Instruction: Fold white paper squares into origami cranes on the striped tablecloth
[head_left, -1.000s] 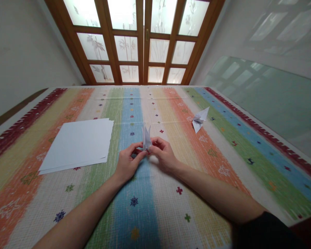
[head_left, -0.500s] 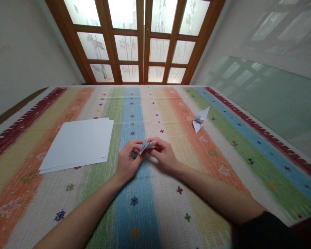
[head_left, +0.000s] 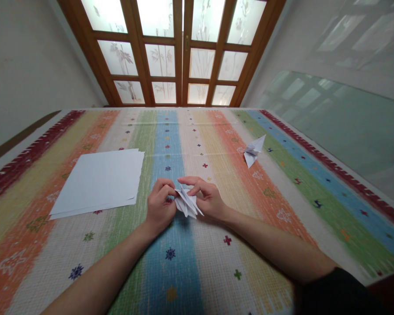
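Observation:
A small folded piece of white paper (head_left: 186,204), with several pointed flaps fanned toward me, is between my two hands just above the blue stripe of the tablecloth. My left hand (head_left: 160,202) pinches its left edge, fingers curled in. On the other side, my right hand (head_left: 209,197) grips the upper right part between thumb and fingers, its index finger stretched over the top. The fingertips hide some of the folds.
A stack of white paper sheets (head_left: 100,181) lies on the left of the striped tablecloth (head_left: 170,271). Another folded white paper figure (head_left: 254,151) with pointed ends rests on the right. Beyond the table's far edge stand wooden glazed doors (head_left: 182,52).
The folded paper has turned, and its pointed flaps now spread toward me below my fingers. My left fingers have curled in more, and my right index finger has stretched out.

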`<state>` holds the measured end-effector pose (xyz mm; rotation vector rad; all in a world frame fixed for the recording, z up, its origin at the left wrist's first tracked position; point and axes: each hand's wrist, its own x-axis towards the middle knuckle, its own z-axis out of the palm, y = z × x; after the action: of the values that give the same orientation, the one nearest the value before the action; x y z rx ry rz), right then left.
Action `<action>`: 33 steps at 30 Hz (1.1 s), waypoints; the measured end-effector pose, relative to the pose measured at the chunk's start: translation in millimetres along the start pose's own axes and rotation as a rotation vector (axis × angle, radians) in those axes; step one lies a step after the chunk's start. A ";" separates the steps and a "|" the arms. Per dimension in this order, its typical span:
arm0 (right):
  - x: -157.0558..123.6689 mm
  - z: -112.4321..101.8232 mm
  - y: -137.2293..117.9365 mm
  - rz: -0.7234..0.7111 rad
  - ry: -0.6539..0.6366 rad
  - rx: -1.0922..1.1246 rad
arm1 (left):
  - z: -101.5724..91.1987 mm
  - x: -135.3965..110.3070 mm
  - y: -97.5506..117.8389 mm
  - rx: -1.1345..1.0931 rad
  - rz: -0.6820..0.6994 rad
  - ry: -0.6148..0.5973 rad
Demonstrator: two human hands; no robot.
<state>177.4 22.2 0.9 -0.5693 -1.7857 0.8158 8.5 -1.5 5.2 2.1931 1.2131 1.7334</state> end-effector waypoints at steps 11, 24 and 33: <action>5.0 3.1 -1.6 0.367 0.180 0.226 | 4.3 -0.5 4.7 -0.192 -0.461 0.015; 8.4 0.1 4.7 0.594 0.002 0.397 | 7.6 0.9 -1.9 -0.585 -0.685 -0.130; 10.0 1.8 4.0 0.669 0.064 0.410 | 5.7 7.7 -1.1 -0.506 -0.811 -0.040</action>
<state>172.3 31.5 3.6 -0.9158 -1.3069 1.5533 13.1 6.2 8.6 1.1947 1.2244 1.4090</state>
